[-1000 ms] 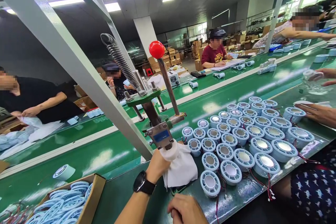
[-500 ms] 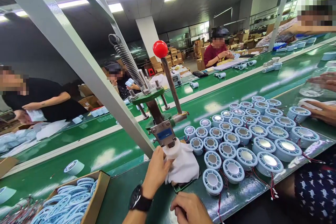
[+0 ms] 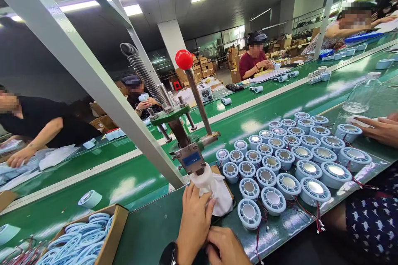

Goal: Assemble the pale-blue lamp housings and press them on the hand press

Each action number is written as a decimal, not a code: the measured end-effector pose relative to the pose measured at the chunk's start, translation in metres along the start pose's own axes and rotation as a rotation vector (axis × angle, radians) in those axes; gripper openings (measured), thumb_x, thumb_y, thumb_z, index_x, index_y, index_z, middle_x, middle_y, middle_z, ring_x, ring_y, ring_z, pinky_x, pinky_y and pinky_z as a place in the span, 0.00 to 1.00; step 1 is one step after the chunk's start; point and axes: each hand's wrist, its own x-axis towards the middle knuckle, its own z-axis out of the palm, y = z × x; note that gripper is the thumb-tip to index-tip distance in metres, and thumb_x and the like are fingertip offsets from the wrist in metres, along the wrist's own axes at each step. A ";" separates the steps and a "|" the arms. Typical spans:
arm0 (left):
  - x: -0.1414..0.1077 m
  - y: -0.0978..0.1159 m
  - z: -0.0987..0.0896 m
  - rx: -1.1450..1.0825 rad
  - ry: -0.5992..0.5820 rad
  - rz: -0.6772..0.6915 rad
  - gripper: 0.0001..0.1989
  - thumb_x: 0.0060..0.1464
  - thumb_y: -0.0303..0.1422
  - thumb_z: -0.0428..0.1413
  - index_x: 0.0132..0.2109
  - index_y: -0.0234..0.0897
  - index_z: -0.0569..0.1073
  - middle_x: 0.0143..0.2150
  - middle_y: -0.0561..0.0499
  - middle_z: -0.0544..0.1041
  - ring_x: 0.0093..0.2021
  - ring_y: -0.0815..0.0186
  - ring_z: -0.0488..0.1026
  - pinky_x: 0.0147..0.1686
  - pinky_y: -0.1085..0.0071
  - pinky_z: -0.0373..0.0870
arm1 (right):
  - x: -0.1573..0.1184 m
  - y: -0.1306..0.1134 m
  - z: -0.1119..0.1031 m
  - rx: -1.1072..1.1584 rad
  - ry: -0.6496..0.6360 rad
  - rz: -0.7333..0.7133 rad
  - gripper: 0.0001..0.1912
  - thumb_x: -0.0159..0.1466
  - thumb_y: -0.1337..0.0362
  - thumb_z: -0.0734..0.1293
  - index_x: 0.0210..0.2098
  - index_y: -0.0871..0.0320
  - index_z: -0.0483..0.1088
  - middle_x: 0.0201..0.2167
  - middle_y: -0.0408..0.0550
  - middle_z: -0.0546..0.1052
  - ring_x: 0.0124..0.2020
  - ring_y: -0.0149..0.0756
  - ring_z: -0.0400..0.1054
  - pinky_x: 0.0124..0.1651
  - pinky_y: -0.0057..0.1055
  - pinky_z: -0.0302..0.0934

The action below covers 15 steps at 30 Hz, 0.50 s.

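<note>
A hand press with a red ball (image 3: pixel 184 59) on its lever stands in front of me, its white ram tip (image 3: pixel 199 179) lowered over a white cloth (image 3: pixel 222 198). My left hand (image 3: pixel 195 219), a black watch (image 3: pixel 169 253) at its wrist, reaches to the cloth just below the tip. Its fingers are stretched out, with the thumb apart. Close against its right side, my right hand (image 3: pixel 228 244) is closed with curled fingers; whatever is inside is hidden. Several light-blue round fan-like units (image 3: pixel 249 214) with wires stand right of the press.
A cardboard box (image 3: pixel 116 232) of light-blue rings (image 3: pixel 77 240) sits at lower left, beside loose wires (image 3: pixel 23 252). A green conveyor belt (image 3: pixel 139 182) runs behind a slanted metal post (image 3: pixel 102 91). At right, a co-worker's hands (image 3: pixel 381 128) are near a clear plastic bottle (image 3: pixel 362 95).
My left hand has shifted slightly right and lower at the cloth, its wrist turning more upright. My right hand is now against it. The press lever looks unchanged.
</note>
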 end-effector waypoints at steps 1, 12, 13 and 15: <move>0.000 -0.001 0.002 -0.057 -0.027 -0.009 0.14 0.64 0.33 0.49 0.50 0.42 0.78 0.54 0.43 0.74 0.60 0.50 0.65 0.60 0.44 0.64 | 0.001 0.000 0.001 0.002 -0.006 0.002 0.17 0.47 0.81 0.61 0.31 0.61 0.74 0.31 0.44 0.78 0.33 0.33 0.73 0.36 0.22 0.59; 0.010 0.020 -0.013 0.400 0.022 0.000 0.12 0.59 0.32 0.57 0.49 0.37 0.78 0.47 0.39 0.79 0.55 0.43 0.69 0.60 0.30 0.51 | 0.000 -0.003 -0.011 0.039 -0.122 0.005 0.19 0.47 0.80 0.61 0.33 0.60 0.76 0.32 0.43 0.79 0.33 0.30 0.73 0.34 0.18 0.58; 0.009 0.020 -0.012 0.383 0.041 0.006 0.10 0.60 0.31 0.56 0.46 0.38 0.80 0.45 0.41 0.80 0.53 0.45 0.70 0.60 0.33 0.54 | 0.001 -0.002 -0.012 0.041 -0.145 -0.001 0.19 0.47 0.80 0.61 0.33 0.61 0.76 0.32 0.44 0.79 0.33 0.30 0.74 0.34 0.18 0.58; 0.009 0.017 -0.008 0.304 0.089 0.032 0.09 0.60 0.27 0.55 0.41 0.40 0.81 0.42 0.45 0.80 0.50 0.50 0.72 0.60 0.41 0.60 | 0.005 0.001 -0.012 0.041 -0.189 -0.006 0.18 0.47 0.80 0.61 0.32 0.61 0.77 0.33 0.45 0.80 0.33 0.30 0.74 0.35 0.17 0.59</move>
